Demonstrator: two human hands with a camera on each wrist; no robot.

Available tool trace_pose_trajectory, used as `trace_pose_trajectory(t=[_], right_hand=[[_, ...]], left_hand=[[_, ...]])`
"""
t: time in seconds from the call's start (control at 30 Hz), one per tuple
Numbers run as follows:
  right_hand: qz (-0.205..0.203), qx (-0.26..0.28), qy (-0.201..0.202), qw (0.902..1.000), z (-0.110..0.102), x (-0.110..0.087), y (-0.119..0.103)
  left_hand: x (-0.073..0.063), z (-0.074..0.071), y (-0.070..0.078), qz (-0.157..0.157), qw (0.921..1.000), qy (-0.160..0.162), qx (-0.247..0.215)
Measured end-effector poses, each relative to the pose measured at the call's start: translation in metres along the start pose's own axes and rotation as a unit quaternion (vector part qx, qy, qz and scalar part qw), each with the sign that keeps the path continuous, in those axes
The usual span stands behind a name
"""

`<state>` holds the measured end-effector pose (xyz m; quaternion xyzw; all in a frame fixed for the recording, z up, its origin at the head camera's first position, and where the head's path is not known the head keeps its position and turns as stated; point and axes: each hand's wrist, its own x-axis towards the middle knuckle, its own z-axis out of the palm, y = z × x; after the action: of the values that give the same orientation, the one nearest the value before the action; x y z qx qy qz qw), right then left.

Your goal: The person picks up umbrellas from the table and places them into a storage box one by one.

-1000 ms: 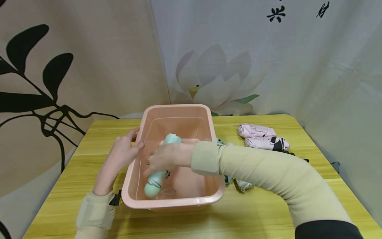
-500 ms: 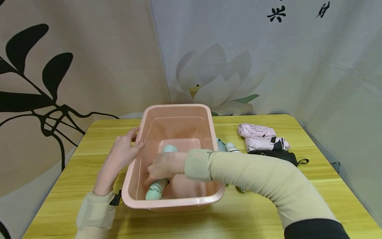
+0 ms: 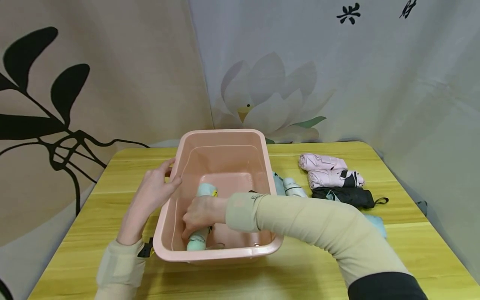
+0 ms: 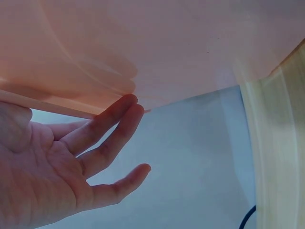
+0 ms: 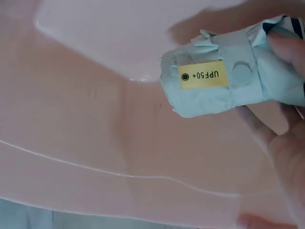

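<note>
A pink plastic basin stands on the wooden table. Inside it, my right hand grips a folded mint-green umbrella round its middle. The umbrella's rolled end, with a snap strap and a yellow "UPF50+" label, shows in the right wrist view. At the basin's left side, my left hand holds the rim, thumb on top and fingers outside. In the left wrist view two fingers reach the outer wall, while the little finger stands apart from it.
Right of the basin lie a pink rolled umbrella, a pale one with black patches, a black one with a loop and a white one. A light-blue item is partly behind my right forearm.
My right hand and forearm have shifted slightly left and nearer, and the umbrella has turned a little in the basin. The black umbrella has come out from behind the sleeve. My left hand stays put.
</note>
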<state>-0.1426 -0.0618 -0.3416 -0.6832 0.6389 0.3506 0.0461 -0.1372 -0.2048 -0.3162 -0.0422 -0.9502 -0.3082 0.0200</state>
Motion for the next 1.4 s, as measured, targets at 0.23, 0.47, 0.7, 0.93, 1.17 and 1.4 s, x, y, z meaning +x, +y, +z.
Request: trace_pose_trajectory(t=[0.23,0.47,0.7,0.93,1.17,1.4], right_hand=[[-0.004,-0.021,-0.036,0.9991,-0.002,0.003,-0.003],[0.001,-0.035,-0.042,0.9985,0.000,0.004,-0.005],[0.001,-0.054,-0.016,0.9984,-0.001,0.000,-0.004],[0.059,-0.080,-0.008,0.9950,-0.007,-0.009,0.004],[0.109,-0.073,-0.010,0.9913,-0.015,-0.028,0.017],[0.155,-0.044,0.039,0.9861,-0.031,-0.049,0.028]], left_hand=[[-0.001,-0.001,-0.001,0.002,1.0000,0.001,0.003],[0.000,0.000,-0.001,0.004,1.0000,0.003,0.004],[0.000,0.002,0.002,0.011,0.9999,0.007,-0.002],[-0.001,0.001,0.002,0.014,0.9999,0.005,0.000],[-0.002,0.000,-0.001,0.011,0.9999,0.005,-0.004],[-0.001,0.000,-0.002,0.013,0.9999,0.007,0.001]])
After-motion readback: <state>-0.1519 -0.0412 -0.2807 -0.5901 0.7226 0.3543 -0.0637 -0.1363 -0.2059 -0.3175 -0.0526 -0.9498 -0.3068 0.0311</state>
